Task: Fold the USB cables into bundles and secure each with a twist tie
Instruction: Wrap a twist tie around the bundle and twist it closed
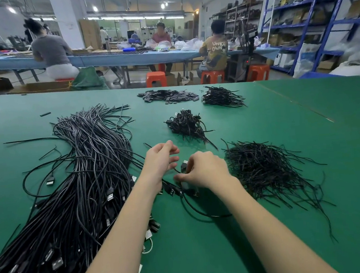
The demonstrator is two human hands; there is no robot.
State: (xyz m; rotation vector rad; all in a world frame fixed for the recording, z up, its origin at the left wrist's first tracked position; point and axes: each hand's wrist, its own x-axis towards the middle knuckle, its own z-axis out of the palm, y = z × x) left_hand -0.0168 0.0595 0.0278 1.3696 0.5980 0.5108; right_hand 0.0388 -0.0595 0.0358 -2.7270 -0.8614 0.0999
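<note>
On the green table (259, 117) my right hand (205, 170) grips a black USB cable (202, 212) near its plug, and a loop of it trails toward me. My left hand (161, 159) is just left of it, fingers curled, pinching a thin black strand that runs to the right hand. A big heap of loose USB cables (81, 176) lies to the left. A pile of black twist ties (267, 168) lies to the right. Two heaps of tied bundles (186, 125) (221, 96) sit farther back.
A pile of small flat black pieces (169, 95) lies at the far middle of the table. A seam in the green mat (294, 101) runs diagonally at the right. Beyond the table are people seated at a blue bench, orange stools (156, 79) and blue shelving (316, 24).
</note>
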